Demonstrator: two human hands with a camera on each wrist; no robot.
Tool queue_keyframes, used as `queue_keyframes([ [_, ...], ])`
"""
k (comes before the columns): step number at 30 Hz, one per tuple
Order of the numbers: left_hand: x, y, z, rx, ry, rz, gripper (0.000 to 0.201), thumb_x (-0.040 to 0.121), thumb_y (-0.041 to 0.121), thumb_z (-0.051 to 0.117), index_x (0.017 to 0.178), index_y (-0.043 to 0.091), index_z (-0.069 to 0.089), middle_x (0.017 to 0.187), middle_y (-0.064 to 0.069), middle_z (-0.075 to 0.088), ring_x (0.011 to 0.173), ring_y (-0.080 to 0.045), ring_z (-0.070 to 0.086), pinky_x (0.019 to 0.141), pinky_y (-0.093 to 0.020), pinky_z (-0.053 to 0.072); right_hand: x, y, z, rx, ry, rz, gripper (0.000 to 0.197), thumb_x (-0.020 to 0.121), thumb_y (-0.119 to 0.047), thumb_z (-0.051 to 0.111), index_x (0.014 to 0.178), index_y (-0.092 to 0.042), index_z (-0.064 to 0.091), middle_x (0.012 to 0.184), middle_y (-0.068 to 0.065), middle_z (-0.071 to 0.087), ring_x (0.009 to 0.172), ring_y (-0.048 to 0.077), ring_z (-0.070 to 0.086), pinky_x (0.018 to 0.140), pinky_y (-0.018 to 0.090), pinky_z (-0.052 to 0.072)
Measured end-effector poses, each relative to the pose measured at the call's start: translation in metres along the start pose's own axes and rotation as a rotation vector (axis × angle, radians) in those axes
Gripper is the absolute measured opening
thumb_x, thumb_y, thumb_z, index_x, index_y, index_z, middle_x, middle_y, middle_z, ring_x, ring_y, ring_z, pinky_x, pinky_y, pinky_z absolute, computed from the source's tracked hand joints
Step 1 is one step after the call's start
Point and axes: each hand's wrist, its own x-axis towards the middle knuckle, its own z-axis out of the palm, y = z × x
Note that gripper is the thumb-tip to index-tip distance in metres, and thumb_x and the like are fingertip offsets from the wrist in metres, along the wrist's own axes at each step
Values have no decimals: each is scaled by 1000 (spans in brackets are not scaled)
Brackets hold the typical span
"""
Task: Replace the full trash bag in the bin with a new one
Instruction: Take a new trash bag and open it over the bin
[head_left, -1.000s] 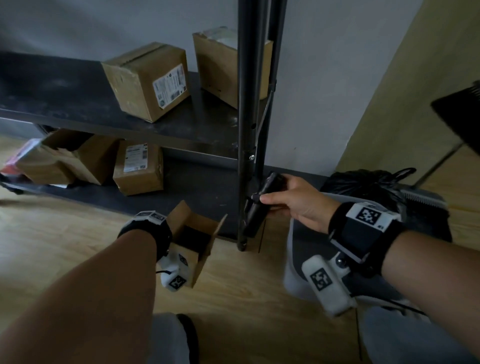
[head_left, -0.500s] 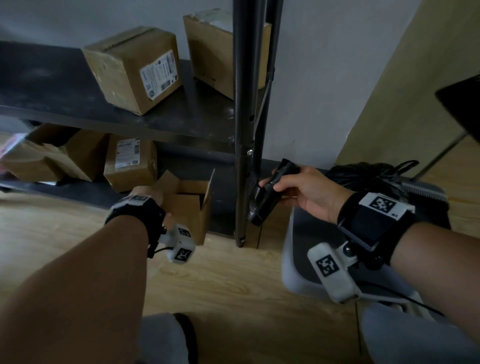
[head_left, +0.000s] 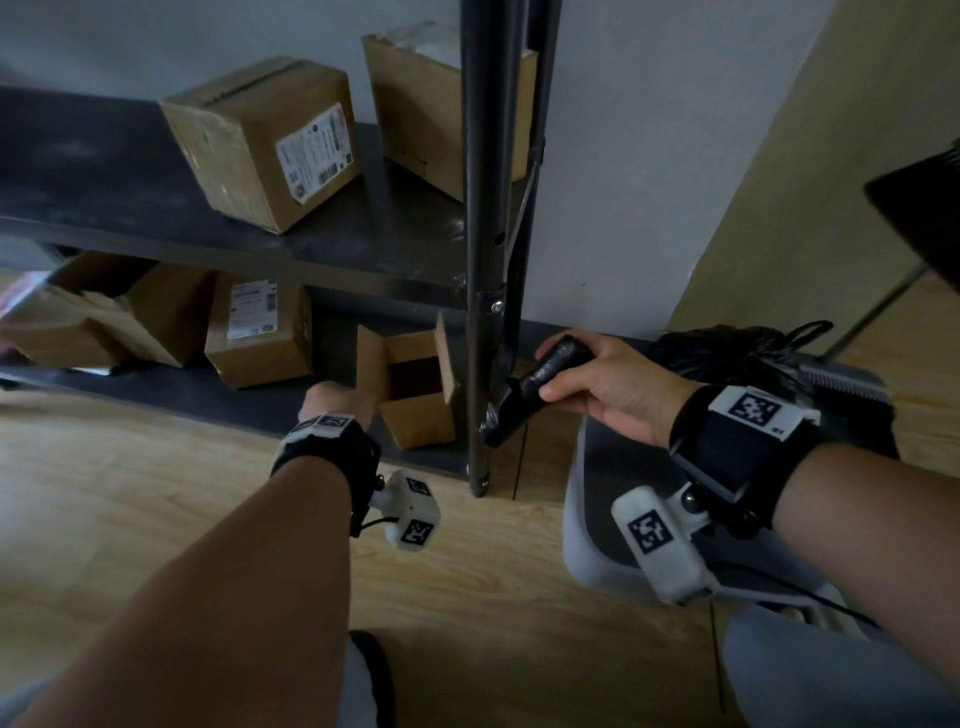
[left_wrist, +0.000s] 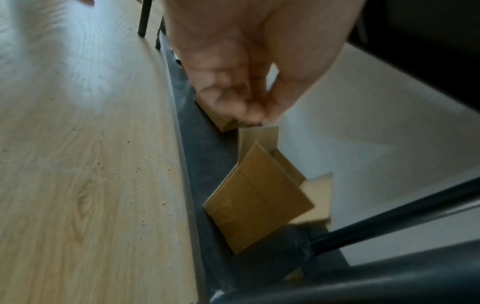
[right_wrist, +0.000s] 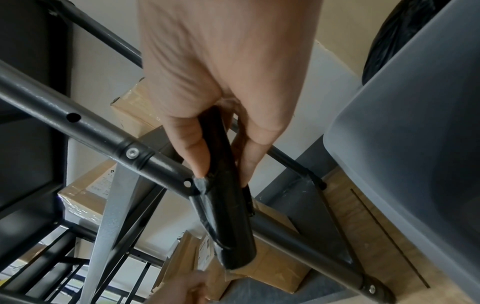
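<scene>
In the head view we find the right hand (head_left: 613, 384) closed round a roll of black trash bags (head_left: 535, 389), thumb and fingers wrapped about its upper end, the loose end hanging down just beside the black shelf post (head_left: 480, 260). Directly behind and to the right of that wrist stands the grey bin (head_left: 587, 519), with the full black trash bag (head_left: 727, 353) tied and still seated in it. The left hand (head_left: 337, 405) sits at the near flap of a small open cardboard box (head_left: 415, 395) on the bottom shelf (head_left: 208, 389); from here we cannot tell whether it holds the flap. In the left wrist view the fingers (left_wrist: 233, 98) are bunched together just above the box flap (left_wrist: 258, 135), blurred; they appear empty, though we cannot confirm it. In the right wrist view the grip on the roll (right_wrist: 226, 205) is plain: the thumb (right_wrist: 192, 148) on one side, fingers on the other, a torn edge lifting from the roll close against the post. We judge the risks as follows: that loose edge may snag on the post and unwind or tear the roll; the box, resting tilted at the shelf edge, may tip to the floor if left unsteadied; and the full bag must still come out before any new liner goes in.
</scene>
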Motion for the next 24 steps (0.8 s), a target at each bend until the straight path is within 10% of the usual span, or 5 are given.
queue_keyframes([
  [3,-42,29,-2,-144,-324,66,17,78,30,74,84,15,71,66,-1,64,62,-17,53,58,-26,40,-2,-1,-1,-30,4,8,38,74,21,61,91,-13,60,100,11,60,96,26,63,72,31,61],
  [7,-90,62,14,54,-783,170,27,85,37,65,107,21,65,100,3,69,99,-13,60,77,-28,45,-8,-5,4,-8,33,-11,36,74,16,67,96,-12,61,100,12,64,97,27,67,74,34,61],
  [24,-149,97,25,-262,-779,300,18,94,8,50,78,14,55,84,-5,61,78,-18,61,66,-29,52,-56,-31,-21,60,100,21,21,90,-18,62,107,-6,60,93,13,70,80,22,70,59,30,58],
])
